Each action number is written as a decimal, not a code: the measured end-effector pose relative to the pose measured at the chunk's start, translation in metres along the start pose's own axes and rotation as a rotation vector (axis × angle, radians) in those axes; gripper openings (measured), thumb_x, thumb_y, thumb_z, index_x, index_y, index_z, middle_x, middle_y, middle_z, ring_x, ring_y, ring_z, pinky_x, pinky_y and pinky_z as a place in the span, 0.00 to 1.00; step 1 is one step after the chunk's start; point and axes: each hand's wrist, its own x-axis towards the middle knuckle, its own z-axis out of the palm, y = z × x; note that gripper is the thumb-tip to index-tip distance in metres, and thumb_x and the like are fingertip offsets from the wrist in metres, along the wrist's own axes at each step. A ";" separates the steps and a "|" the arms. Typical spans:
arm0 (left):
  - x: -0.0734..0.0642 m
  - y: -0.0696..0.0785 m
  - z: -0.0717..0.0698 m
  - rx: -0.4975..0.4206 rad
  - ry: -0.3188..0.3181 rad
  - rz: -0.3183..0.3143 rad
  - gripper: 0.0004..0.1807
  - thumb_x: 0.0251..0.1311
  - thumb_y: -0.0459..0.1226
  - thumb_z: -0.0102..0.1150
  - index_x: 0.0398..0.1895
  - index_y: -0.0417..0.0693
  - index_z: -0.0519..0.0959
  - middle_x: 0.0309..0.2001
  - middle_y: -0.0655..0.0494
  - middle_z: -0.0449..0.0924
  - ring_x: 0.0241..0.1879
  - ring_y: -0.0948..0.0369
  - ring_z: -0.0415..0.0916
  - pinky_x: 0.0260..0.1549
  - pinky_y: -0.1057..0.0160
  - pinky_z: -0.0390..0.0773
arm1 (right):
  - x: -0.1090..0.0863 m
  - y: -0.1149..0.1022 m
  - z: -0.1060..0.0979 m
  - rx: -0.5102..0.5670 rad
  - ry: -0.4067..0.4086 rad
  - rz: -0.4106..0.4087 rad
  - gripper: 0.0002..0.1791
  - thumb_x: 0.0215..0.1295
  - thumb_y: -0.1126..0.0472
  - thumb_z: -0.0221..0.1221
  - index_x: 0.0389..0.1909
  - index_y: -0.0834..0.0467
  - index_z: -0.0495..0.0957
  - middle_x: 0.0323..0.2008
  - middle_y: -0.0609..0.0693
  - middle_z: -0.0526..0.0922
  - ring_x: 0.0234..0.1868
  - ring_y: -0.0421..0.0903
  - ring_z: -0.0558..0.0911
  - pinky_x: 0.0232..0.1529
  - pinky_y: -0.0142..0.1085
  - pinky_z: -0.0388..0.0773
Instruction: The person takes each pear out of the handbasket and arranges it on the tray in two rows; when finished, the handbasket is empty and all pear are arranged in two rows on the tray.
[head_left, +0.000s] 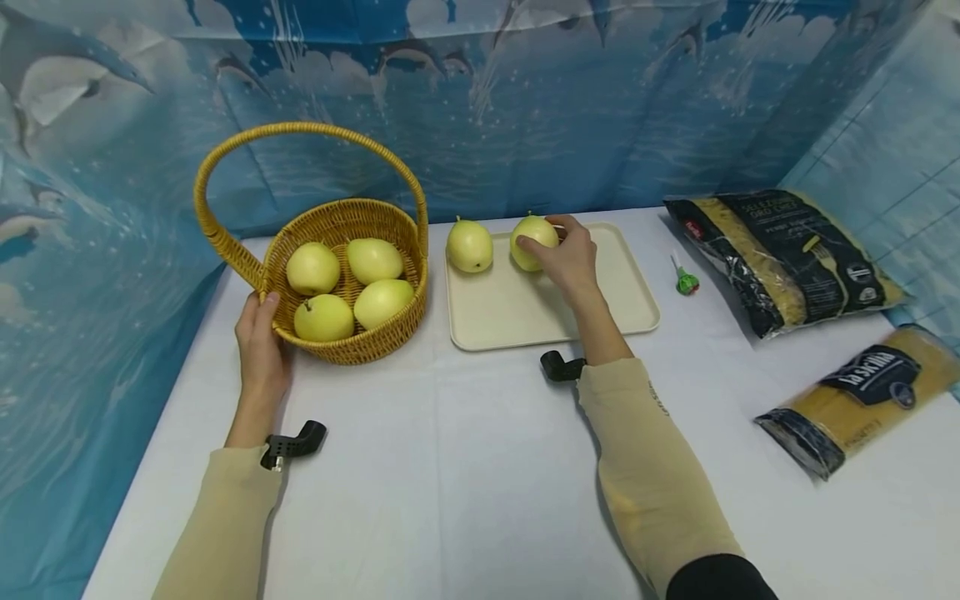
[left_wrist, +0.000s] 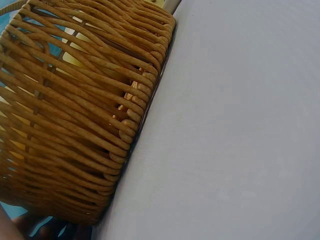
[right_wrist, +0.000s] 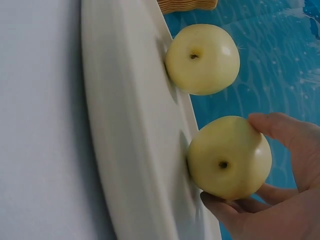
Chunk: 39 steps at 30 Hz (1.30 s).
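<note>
My right hand (head_left: pixel 572 260) holds a round yellow-green pear (head_left: pixel 531 242) over the far part of a cream tray (head_left: pixel 510 321). In the right wrist view, thumb and fingers lie on opposite sides of this pear (right_wrist: pixel 229 159); whether it touches the tray is hard to tell. A second pear (head_left: pixel 470 247) sits to its left, at the tray's far left corner. My left hand (head_left: pixel 262 342) grips the left side of a wicker basket (head_left: pixel 360 354), near the foot of its tall handle. Several pears (head_left: pixel 324 318) lie inside. The left wrist view shows mostly the basket's woven wall (left_wrist: pixel 75 110).
Right of the tray lies a small green-wrapped lollipop (head_left: pixel 686 281). Farther right are a black-and-yellow pasta bag (head_left: pixel 795 258) and a spaghetti packet (head_left: pixel 862 400). A blue dolphin-print cloth (head_left: pixel 480 125) hangs behind the white table (head_left: pixel 435 467).
</note>
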 end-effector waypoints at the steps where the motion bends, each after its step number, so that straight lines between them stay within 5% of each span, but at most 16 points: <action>1: 0.000 0.001 0.000 0.000 0.000 0.002 0.24 0.78 0.43 0.54 0.70 0.41 0.73 0.62 0.51 0.78 0.59 0.60 0.77 0.52 0.72 0.78 | 0.000 0.000 0.000 0.005 0.001 -0.004 0.38 0.65 0.49 0.72 0.73 0.57 0.73 0.66 0.60 0.79 0.68 0.56 0.75 0.66 0.50 0.76; 8: 0.000 0.004 0.002 -0.006 0.010 0.004 0.24 0.78 0.42 0.53 0.70 0.39 0.73 0.61 0.50 0.78 0.58 0.60 0.77 0.51 0.72 0.78 | 0.002 -0.005 -0.001 0.022 0.006 -0.019 0.38 0.65 0.47 0.72 0.72 0.58 0.73 0.66 0.58 0.80 0.67 0.54 0.76 0.66 0.48 0.76; 19: 0.001 0.006 0.004 -0.003 0.003 0.000 0.23 0.79 0.42 0.52 0.70 0.41 0.73 0.62 0.51 0.78 0.61 0.59 0.76 0.53 0.72 0.78 | -0.008 -0.030 -0.013 0.190 0.176 -0.173 0.33 0.68 0.46 0.71 0.68 0.57 0.77 0.66 0.54 0.81 0.69 0.48 0.78 0.75 0.37 0.67; 26: 0.000 0.003 0.003 -0.009 0.002 -0.008 0.24 0.79 0.42 0.52 0.71 0.41 0.72 0.62 0.51 0.78 0.59 0.61 0.76 0.52 0.72 0.78 | -0.019 -0.051 -0.017 0.304 0.137 -0.199 0.32 0.67 0.46 0.72 0.68 0.53 0.78 0.67 0.53 0.80 0.69 0.44 0.77 0.75 0.38 0.66; 36: -0.001 0.001 0.003 -0.017 0.009 -0.016 0.23 0.79 0.41 0.52 0.71 0.41 0.73 0.62 0.51 0.78 0.61 0.60 0.76 0.53 0.72 0.78 | -0.042 -0.087 -0.014 0.566 0.082 -0.412 0.23 0.69 0.59 0.70 0.63 0.58 0.81 0.62 0.59 0.82 0.64 0.48 0.80 0.67 0.40 0.76; 39: -0.001 0.001 0.003 -0.017 0.009 -0.015 0.23 0.79 0.42 0.52 0.70 0.41 0.73 0.62 0.51 0.78 0.61 0.60 0.76 0.53 0.72 0.78 | -0.049 -0.096 -0.012 0.573 0.055 -0.437 0.24 0.70 0.61 0.69 0.64 0.59 0.80 0.62 0.60 0.82 0.64 0.50 0.80 0.67 0.37 0.76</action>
